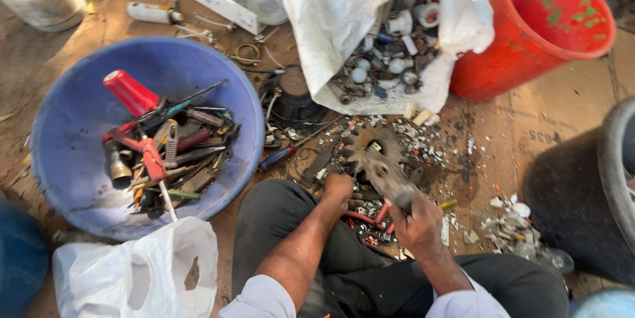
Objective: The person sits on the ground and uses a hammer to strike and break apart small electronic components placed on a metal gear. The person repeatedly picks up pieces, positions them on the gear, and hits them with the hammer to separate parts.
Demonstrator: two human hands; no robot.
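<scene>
Hammer [383, 176] gripped in right hand [418, 225], left hand [338, 189] fisted; blue basin [73, 153] w/ tools [165, 153].

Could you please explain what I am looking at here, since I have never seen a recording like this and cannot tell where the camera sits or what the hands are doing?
There is one picture, taken by a camera worn on a person's head, looking down at their own lap and hands as they sit on the ground. The right hand grips a worn hammer. The left hand is closed on something small among broken scrap bits; what it is cannot be made out. Red-handled pliers lie between the hands. To the left stands a blue basin full of hand tools. Ahead lies an open white sack of scrap parts, beside a red bucket.
</scene>
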